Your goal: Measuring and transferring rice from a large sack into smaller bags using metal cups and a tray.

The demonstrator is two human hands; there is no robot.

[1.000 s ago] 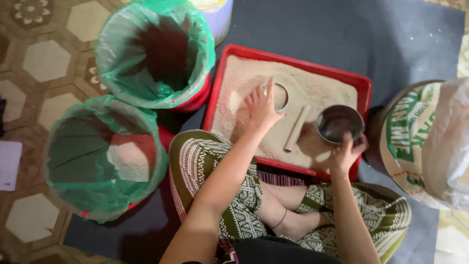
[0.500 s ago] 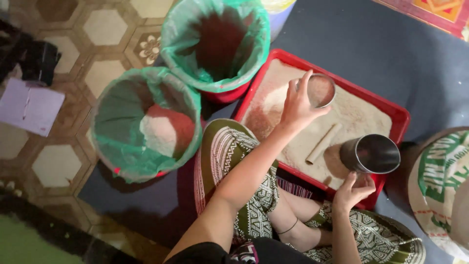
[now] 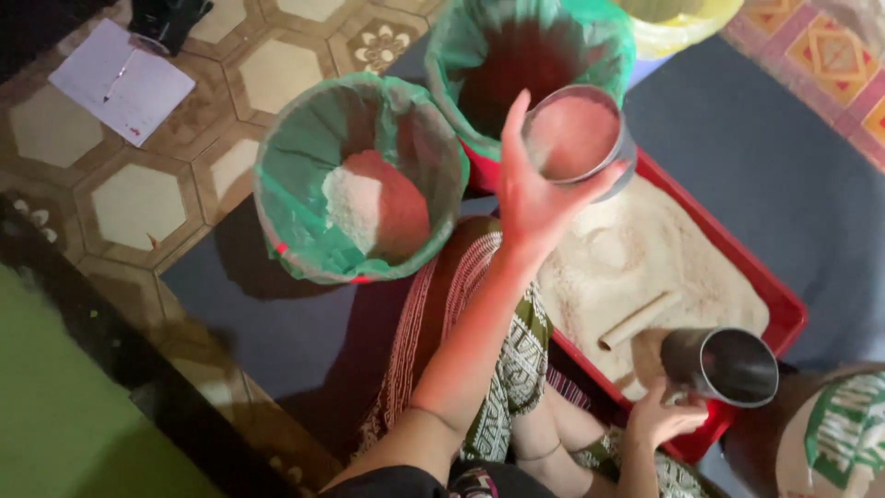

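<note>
**Over Tray: Two Cups Held**

Above red tray (image 3: 784, 309) of pale grain, beside green-lined bucket (image 3: 359, 175): left hand (image 3: 535, 198) fingers wrapped around filled metal cup (image 3: 576, 138). Near tray's lower edge: right hand (image 3: 659, 420) gripping empty metal cup (image 3: 724, 364), tilted.

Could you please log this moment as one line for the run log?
left hand: holds filled metal cup above red tray | right hand: grips empty metal cup at tray edge | green-lined bucket: some grain inside

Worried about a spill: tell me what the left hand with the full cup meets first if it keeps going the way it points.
Probably the far green-lined bucket: the left hand and its metal cup point there, though height is unclear.
</note>
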